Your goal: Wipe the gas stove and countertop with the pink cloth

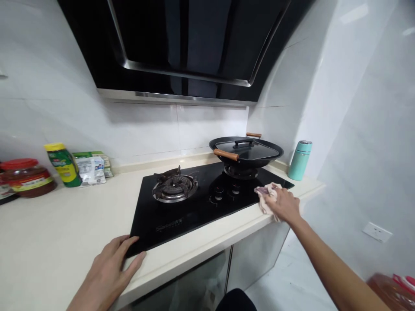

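Head view on my end, clock read from frame centre. Two hands. Left hand [108, 268], between 7 and 8: I see its fingers relaxed and wide, thumb spread off, resting at the near-left corner of one black cooktop [194, 209]. Right hand [287, 205], at 4: fingers closed over one pale, crumpled cloth [265, 208]. That cloth, also at 4, lies across the cooktop's front edge and onto the pale surface [65, 233].

Cooktop count: two burners, left burner [175, 185] at 8, right burner [240, 173] at 4; two knobs [219, 193] around 5. One black wok [259, 163] at 3, sitting on the right burner; I count two wooden handles [226, 154] and one lid [262, 151] on it. One teal bottle [300, 162], upright at 3, near the wall.

At 9, I get one red-lidded jar [30, 185], one yellow-capped bottle [63, 166], and packets [91, 170] just beside it; they overlap, at least two, can't tell exactly. One range hood [194, 84] at 12. One wall socket [378, 232] and one red-topped container [391, 291], cut off by the frame, both toward 4.
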A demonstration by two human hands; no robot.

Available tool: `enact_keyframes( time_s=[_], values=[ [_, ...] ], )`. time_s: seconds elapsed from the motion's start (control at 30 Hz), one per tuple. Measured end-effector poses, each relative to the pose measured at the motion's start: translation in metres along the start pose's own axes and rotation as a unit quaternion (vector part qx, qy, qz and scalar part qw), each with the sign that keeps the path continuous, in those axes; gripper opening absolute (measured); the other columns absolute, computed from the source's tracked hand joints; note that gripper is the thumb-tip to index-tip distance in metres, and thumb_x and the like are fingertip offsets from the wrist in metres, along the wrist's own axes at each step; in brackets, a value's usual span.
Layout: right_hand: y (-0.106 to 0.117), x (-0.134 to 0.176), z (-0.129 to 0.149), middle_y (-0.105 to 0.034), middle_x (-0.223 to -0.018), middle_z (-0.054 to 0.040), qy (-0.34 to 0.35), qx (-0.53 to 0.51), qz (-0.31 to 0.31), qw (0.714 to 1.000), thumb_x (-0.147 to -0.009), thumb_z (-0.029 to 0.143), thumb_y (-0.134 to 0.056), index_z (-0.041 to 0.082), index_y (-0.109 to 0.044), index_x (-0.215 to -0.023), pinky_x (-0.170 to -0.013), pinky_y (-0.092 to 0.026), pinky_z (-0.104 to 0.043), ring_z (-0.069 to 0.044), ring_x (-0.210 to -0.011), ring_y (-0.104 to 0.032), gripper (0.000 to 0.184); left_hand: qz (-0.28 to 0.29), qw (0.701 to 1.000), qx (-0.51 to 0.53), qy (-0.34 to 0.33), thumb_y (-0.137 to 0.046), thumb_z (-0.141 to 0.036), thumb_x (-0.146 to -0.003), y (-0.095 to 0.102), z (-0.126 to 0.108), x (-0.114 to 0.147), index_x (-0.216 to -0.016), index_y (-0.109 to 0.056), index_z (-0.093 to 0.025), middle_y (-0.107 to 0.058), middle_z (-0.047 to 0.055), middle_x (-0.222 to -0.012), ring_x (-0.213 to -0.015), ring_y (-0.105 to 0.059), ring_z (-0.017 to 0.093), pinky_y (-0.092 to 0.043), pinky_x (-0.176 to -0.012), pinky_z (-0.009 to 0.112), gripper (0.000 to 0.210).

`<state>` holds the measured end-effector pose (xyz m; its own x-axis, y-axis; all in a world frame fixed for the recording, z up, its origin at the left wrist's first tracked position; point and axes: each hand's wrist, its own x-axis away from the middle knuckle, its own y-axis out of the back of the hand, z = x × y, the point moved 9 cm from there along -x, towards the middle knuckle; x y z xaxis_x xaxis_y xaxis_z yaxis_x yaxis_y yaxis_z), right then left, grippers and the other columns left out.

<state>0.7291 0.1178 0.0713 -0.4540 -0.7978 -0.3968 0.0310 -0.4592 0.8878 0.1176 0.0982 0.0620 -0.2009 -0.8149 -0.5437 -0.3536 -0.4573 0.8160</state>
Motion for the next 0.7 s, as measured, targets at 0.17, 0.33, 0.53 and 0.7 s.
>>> enact_keyframes(
  time_s=[0.17, 0.33, 0.53, 0.7],
  values=[
    [0.005, 0.072, 0.109, -0.057, -0.131, -0.0173, 0.145, -0.028, 0.005, 0.989, -0.085, 0.075, -0.058, 0.019, -0.059, -0.131, -0.094, -0.041, -0.054, -0.038, -0.116, -0.052, 0.073, -0.002, 1.0, 0.006, -0.002, -0.05, -0.065, -0.093, 0.006, -0.011, 0.004, -0.124, -0.069, -0.024, -0.068, 0.011, -0.125, -0.115, -0.066, 0.03, -0.054, -0.1, 0.044, 0.055],
    [0.017, 0.143, 0.205, -0.06, -0.113, -0.0119, 0.261, -0.134, -0.012, 0.956, -0.079, 0.066, -0.071, 0.023, -0.064, -0.107, -0.085, -0.041, -0.047, -0.031, -0.099, -0.051, 0.052, -0.002, 1.0, 0.011, 0.003, -0.05, -0.062, -0.094, 0.008, -0.016, 0.005, -0.126, -0.068, -0.023, -0.065, 0.011, -0.128, -0.118, -0.065, 0.029, -0.052, -0.103, 0.045, 0.053],
    [0.023, 0.222, 0.317, -0.059, -0.099, -0.0087, 0.363, -0.233, -0.065, 0.9, -0.073, 0.061, -0.078, 0.026, -0.064, -0.097, -0.08, -0.039, -0.046, -0.029, -0.092, -0.046, 0.044, -0.012, 0.999, 0.031, 0.001, -0.051, -0.059, -0.094, 0.008, -0.012, 0.003, -0.122, -0.07, -0.023, -0.069, 0.011, -0.123, -0.115, -0.066, 0.029, -0.054, -0.101, 0.044, 0.049],
    [0.031, 0.269, 0.342, -0.058, -0.108, -0.0091, 0.444, -0.28, -0.099, 0.845, -0.069, 0.056, -0.08, 0.025, -0.062, -0.107, -0.077, -0.042, -0.045, -0.028, -0.093, -0.048, 0.052, -0.01, 0.998, 0.053, -0.011, -0.049, -0.053, -0.096, 0.009, -0.005, 0.0, -0.118, -0.072, -0.024, -0.071, 0.009, -0.121, -0.111, -0.069, 0.025, -0.056, -0.099, 0.042, 0.043]
  ],
)
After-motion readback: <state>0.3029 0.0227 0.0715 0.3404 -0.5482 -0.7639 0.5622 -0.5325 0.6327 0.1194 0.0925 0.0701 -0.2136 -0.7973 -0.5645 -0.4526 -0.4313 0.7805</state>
